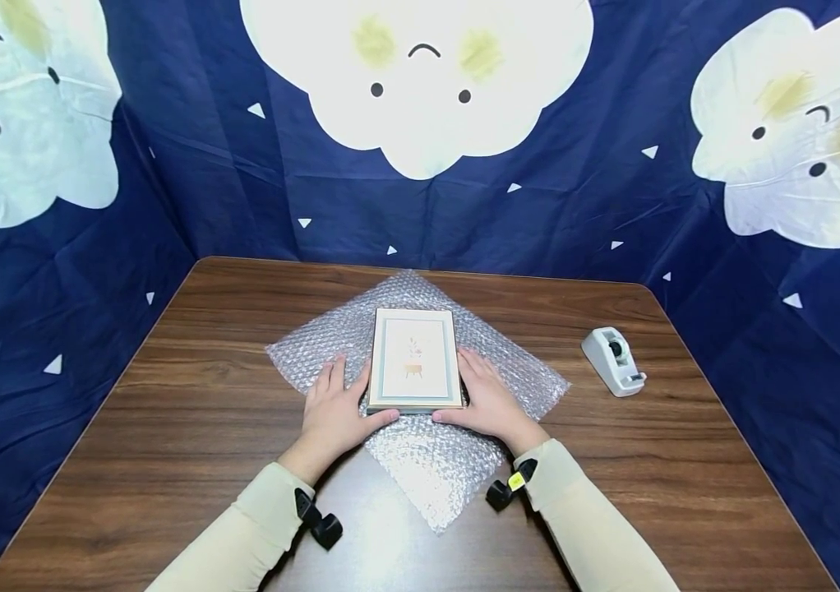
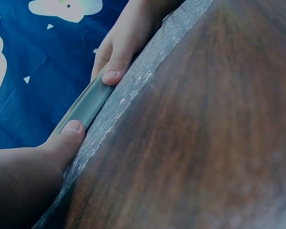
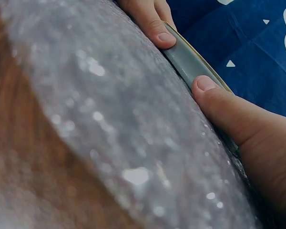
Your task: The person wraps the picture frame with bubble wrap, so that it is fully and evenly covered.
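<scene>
A picture frame [image 1: 413, 360], with a pale border and a small potted-plant print, lies face up on a sheet of bubble wrap [image 1: 420, 477] set cornerwise. Its near side shows as a grey-green edge [image 2: 88, 107] with a thin gold rim. At the near left corner, my left hand [image 1: 334, 415] touches it, thumb on the near side and fingers spread out along the left. My right hand [image 1: 489, 399] mirrors this at the near right corner, its thumb [image 3: 207, 88] on the near side and its fingers stretched along the right side.
A white tape dispenser [image 1: 613, 360] stands to the right on the wooden table [image 1: 205, 395]. Dark blue cloth [image 1: 435, 214] with white cloud faces hangs around the table's back and sides. Each wrist wears a small black camera [image 1: 327, 530].
</scene>
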Tool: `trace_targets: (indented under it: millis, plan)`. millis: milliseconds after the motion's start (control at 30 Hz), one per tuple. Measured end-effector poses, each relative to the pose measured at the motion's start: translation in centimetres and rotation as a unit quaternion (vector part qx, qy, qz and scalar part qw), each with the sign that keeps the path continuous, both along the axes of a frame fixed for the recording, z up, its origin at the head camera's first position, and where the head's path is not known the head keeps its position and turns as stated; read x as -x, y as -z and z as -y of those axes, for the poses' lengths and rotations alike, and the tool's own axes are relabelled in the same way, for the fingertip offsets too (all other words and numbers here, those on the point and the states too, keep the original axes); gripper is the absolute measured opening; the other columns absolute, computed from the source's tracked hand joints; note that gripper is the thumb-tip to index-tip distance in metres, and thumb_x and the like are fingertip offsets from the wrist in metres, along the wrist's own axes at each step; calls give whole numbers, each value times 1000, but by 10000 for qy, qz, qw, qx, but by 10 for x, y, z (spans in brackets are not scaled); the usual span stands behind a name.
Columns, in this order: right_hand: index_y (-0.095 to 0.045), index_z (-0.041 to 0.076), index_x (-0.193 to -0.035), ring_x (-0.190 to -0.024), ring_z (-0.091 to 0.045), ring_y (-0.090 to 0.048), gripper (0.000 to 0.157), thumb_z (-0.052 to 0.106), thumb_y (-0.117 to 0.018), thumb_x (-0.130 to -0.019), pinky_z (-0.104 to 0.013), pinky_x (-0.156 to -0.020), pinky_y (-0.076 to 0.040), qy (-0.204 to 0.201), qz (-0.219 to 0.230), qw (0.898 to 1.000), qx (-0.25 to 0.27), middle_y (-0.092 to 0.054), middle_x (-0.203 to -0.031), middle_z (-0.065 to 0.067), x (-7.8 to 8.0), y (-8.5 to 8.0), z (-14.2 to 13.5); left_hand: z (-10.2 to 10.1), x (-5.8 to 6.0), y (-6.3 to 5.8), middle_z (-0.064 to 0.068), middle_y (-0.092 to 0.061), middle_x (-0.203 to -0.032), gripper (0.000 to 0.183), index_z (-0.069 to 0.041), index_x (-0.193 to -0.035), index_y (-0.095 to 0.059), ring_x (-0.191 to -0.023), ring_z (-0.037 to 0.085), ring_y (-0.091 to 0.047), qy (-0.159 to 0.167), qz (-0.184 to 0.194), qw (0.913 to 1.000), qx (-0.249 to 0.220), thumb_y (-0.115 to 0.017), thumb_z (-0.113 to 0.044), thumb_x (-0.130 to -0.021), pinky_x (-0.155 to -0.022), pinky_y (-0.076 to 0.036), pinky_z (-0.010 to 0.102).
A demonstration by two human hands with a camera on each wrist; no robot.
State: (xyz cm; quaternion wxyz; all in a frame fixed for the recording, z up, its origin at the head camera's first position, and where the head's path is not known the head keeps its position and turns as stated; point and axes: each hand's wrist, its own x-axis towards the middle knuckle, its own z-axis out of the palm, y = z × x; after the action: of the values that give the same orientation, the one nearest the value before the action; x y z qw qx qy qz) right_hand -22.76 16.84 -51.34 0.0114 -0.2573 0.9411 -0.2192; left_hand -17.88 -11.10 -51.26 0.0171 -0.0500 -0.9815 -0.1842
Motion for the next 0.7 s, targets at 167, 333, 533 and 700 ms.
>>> trace_targets:
  millis: [167, 333, 533, 700]
  plan:
    - [-17, 10, -163, -155, -31, -14, 120, 72, -73, -77, -47, -124, -10, 7, 95, 10000, 3, -21, -167, -13, -1, -1, 0, 1, 0, 1, 27, -15, -164, 106, -17, -159, -35, -150, 46, -14, 1, -22, 10000, -14, -62, -81, -78, -116, -20, 63]
    - [-16, 10, -163, -155, -31, -13, 120, 74, -70, -78, -48, -124, -11, -4, 65, 10000, -64, -20, -167, -13, -1, 0, 0, 1, 0, 2, 27, -15, -164, 106, -18, -159, -34, -150, 46, -13, 10, -37, 10000, 33, -61, -81, -78, -116, -20, 63]
    - [-15, 10, -163, -155, -30, -13, 120, 74, -70, -78, -47, -124, -11, 34, 113, 9999, -80, -19, -167, -13, -2, 0, 0, 1, 1, 2, 27, -15, -164, 107, -19, -160, -33, -150, 46, -13, 18, 6, 10000, 45, -59, -83, -78, -116, -20, 62]
    - [-15, 9, -163, -155, -31, -13, 120, 75, -69, -78, -48, -124, -11, -3, 47, 10000, -70, -19, -168, -13, -2, 0, 0, 1, 1, 2, 28, -16, -164, 107, -17, -159, -34, -149, 47, -14, 26, -41, 10000, 36, -61, -81, -78, -115, -20, 63]
